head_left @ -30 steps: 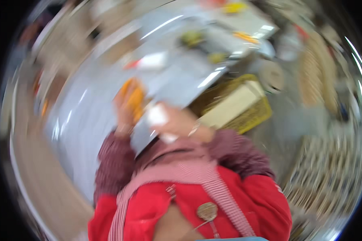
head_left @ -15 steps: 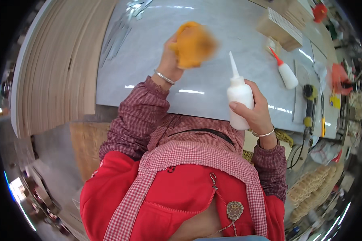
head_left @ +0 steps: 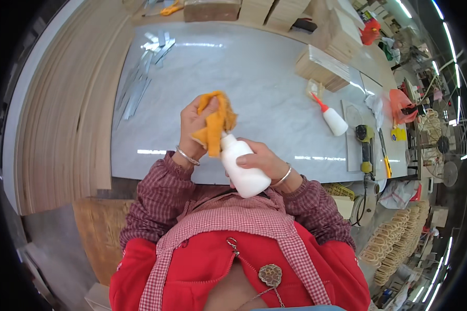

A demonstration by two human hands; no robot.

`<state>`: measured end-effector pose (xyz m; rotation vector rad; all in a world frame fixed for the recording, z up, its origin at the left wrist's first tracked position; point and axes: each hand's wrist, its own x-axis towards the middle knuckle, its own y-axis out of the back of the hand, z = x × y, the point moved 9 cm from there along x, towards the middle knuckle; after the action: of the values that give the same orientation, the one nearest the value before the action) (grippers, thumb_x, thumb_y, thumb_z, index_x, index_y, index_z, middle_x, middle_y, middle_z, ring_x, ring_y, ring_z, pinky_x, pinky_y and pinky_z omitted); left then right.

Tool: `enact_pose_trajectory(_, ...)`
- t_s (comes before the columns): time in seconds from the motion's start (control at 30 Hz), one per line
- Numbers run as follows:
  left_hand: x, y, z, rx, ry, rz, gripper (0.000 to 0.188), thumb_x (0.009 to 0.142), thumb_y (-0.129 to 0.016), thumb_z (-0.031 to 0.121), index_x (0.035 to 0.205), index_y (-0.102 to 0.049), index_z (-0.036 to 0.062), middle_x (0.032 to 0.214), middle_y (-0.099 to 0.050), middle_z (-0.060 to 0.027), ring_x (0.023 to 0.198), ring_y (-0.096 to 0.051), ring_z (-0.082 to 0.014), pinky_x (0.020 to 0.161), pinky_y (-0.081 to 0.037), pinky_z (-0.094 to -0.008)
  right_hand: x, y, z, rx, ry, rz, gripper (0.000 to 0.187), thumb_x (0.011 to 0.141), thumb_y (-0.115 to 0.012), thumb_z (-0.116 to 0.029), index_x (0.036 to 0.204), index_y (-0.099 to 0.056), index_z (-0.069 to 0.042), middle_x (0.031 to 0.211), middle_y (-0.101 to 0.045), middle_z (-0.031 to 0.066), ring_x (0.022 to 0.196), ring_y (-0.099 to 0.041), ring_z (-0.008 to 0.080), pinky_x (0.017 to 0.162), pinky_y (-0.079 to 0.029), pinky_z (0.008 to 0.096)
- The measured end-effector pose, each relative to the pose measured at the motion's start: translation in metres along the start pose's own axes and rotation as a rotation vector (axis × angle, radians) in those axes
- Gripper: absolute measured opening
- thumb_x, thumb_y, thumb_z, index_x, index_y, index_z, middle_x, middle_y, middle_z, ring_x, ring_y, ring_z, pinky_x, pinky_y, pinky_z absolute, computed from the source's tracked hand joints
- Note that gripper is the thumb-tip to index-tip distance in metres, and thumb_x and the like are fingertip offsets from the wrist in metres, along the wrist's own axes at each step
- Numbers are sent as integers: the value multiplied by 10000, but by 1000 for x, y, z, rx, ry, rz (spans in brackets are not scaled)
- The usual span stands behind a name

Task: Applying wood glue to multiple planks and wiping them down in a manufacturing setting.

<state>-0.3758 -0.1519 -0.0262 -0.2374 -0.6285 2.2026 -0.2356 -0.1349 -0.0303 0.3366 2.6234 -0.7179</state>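
Observation:
My left hand (head_left: 193, 126) is closed on a crumpled orange cloth (head_left: 214, 132) with brownish stains, above the near part of the grey table. In my right hand (head_left: 263, 162) is a white squeeze bottle (head_left: 245, 168), fingers wrapped round its body. The bottle leans with its top toward the cloth. Its shoulder shows beside the cloth's lower edge, while the nozzle is hidden behind or within the cloth. A second white bottle with a red nozzle (head_left: 334, 121) lies on the table to the right.
Stacked wooden boards (head_left: 62, 114) line the left side. Thin metal strips (head_left: 136, 96) lie on the table's left part. A stack of wooden pieces (head_left: 321, 68) stands at the back right. A black-and-yellow power tool (head_left: 366, 145) and a yellow-handled tool (head_left: 386, 160) are at the right.
My right hand has brought the bottle left and tilted it against the cloth. My left hand has come lower and nearer with the cloth. The whole view has shifted too.

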Motion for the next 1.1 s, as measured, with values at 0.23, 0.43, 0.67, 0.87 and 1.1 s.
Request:
enact_pose_trajectory(0.23, -18, -8, -7, -122, 263, -37, 217, 804, -584, 48, 1015, -548, 16, 861, -588, -42, 700, -524, -91, 648, -443, -202, -14, 8, 3, 280, -43, -166, 517, 712, -599, -149, 1156, -396, 22, 878, -570, 202, 694, -605, 248, 544, -533, 329)
enact_pose_trajectory(0.43, -33, -50, 3, 277, -86, -117, 144, 827, -561, 50, 966, -562, 11, 834, -581, -37, 700, -508, -82, 635, -432, -195, -41, 23, 4, 329, 14, -168, 497, 723, -586, -127, 1158, -397, 21, 898, -567, 195, 690, -597, 234, 539, -532, 333)
enact_pose_trajectory(0.67, -24, -73, -22, 305, -120, -132, 87, 839, -546, 47, 905, -580, 2, 796, -580, -31, 683, -496, -81, 624, -423, -187, -56, 59, -1, -25, 181, 76, 474, 732, -613, -178, 1132, -434, 2, 908, -583, 163, 699, -594, 218, 567, -502, 297)
enact_pose_trajectory(0.87, -12, -81, -49, 156, 116, -49, 75, 836, -549, 46, 885, -583, -1, 772, -578, -27, 658, -490, -87, 609, -420, -190, -64, 75, -9, -435, 238, 271, 513, 706, -656, -265, 1108, -472, -5, 911, -597, 146, 711, -592, 231, 606, -483, 305)
enact_pose_trajectory(1.1, -13, -84, -48, 373, 122, -120, 80, 839, -556, 63, 863, -584, -7, 750, -576, -28, 625, -490, -91, 581, -422, -198, -86, 87, -24, -1086, 102, 500, 611, 658, -679, -362, 1131, -481, -31, 930, -606, 128, 731, -590, 265, 672, -478, 333)
